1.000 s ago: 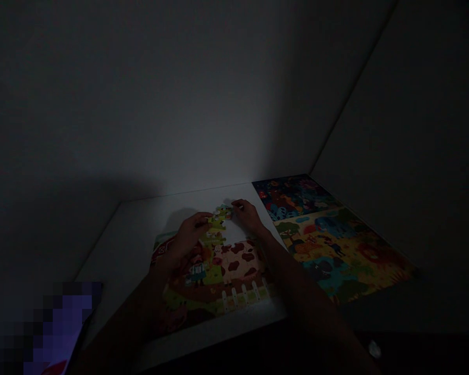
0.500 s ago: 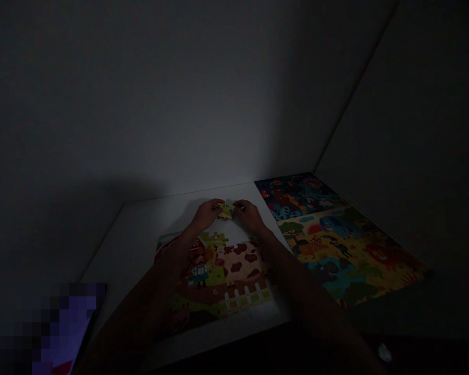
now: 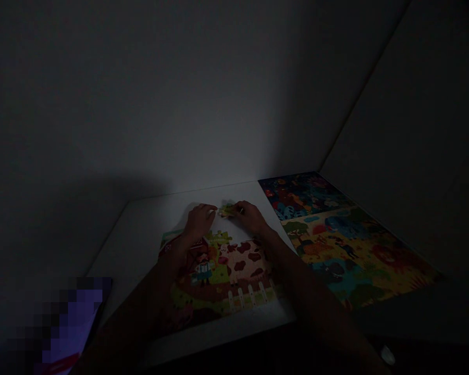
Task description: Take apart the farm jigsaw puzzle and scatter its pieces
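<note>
The scene is very dark. A partly built farm jigsaw (image 3: 226,276) with a spotted cow, a red barn and a white fence lies on a white table (image 3: 148,229). Beyond its far edge, my left hand (image 3: 198,221) and my right hand (image 3: 250,216) meet at a small green and yellow puzzle piece (image 3: 226,209). Both hands have their fingers curled and pinch that piece from either side, low over the table.
A finished animal jigsaw (image 3: 336,234) in blue, yellow and orange lies to the right, reaching the corner where two plain walls meet. A purple, blurred object (image 3: 66,317) sits at the lower left by the table's near corner.
My left hand left the green part of the farm jigsaw and moved up and right to join my right hand at the small piece. Both hands then shifted slightly right.
</note>
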The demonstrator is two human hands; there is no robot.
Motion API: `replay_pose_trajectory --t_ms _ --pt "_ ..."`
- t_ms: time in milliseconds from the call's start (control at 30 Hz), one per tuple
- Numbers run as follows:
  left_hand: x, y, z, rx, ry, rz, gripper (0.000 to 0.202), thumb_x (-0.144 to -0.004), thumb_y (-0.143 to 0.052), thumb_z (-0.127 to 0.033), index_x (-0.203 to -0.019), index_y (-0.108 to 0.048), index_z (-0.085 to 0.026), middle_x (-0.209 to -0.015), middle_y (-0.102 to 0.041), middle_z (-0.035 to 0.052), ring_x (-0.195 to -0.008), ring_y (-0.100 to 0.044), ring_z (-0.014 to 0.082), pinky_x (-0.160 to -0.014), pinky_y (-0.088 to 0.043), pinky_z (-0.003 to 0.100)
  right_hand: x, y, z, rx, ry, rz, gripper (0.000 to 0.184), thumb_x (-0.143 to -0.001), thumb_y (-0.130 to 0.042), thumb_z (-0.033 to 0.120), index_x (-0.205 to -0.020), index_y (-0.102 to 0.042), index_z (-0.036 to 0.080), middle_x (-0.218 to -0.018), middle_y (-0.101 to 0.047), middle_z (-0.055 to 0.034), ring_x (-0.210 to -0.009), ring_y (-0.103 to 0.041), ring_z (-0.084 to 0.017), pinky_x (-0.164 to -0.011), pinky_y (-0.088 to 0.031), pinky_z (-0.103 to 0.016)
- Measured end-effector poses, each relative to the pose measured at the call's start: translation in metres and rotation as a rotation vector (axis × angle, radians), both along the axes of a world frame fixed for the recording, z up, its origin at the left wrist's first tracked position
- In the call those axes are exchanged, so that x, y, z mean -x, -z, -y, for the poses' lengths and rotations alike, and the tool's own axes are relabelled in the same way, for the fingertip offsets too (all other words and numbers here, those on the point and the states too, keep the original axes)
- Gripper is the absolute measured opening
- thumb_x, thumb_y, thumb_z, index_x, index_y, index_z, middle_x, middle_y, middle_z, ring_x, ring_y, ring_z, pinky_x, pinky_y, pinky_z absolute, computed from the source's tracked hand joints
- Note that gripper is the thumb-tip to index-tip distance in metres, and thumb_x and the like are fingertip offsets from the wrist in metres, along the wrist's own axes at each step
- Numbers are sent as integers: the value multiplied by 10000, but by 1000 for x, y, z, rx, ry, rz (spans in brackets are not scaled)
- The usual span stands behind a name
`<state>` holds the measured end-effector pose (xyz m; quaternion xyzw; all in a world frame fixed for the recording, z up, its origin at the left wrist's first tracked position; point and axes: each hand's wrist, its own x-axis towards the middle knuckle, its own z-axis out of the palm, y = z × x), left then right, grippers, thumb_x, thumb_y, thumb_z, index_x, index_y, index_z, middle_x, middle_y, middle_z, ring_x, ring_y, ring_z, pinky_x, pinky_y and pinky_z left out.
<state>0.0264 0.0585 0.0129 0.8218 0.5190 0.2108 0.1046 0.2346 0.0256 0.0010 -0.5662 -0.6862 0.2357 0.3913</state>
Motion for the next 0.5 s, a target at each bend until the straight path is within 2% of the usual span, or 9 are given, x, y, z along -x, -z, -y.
replay_pose_trajectory --t_ms 133,200,267,367,500 --pt "33 9 17 -27 31 -107 281 -928 -470 -246 -1087 -697 -206 -1129 -676 86 -1087 -599 260 -988 -456 440 11 -16 18 75 -232 93 106 -827 -612 193 -900 -688 185 -874 -686 -23 -782 -598 -159 -731 -441 -271" --pt "43 15 24 -61 46 -96 278 -939 -461 -243 -1098 -685 -199 -1149 -662 88 -1104 -580 250 -996 -447 429 16 -21 26 136 -287 169 130 -826 -628 206 -936 -694 190 -878 -689 -28 -785 -607 -167 -741 -449 -282" --pt "46 19 28 -92 49 -76 272 -951 -456 -245 -1102 -677 -194 -1153 -655 91 -1107 -569 243 -993 -443 419 20 -23 31 176 -319 237 196 -822 -671 267 -999 -691 186 -940 -689 -53 -826 -618 -188 -771 -462 -305" --pt "42 18 31 -99 43 -99 257 -967 -455 -271 -1039 -686 -186 -1075 -664 94 -1044 -579 243 -955 -449 412 21 -24 36 155 -393 300 367 -762 -767 347 -1067 -667 170 -1109 -655 -106 -993 -607 -238 -870 -465 -345" --pt "39 12 31 -77 52 -154 220 -959 -474 -242 -970 -686 -183 -1002 -674 87 -990 -597 240 -908 -447 398 21 -26 40 188 -424 357 498 -677 -836 314 -1107 -637 162 -1165 -617 -125 -1043 -586 -257 -881 -467 -351"
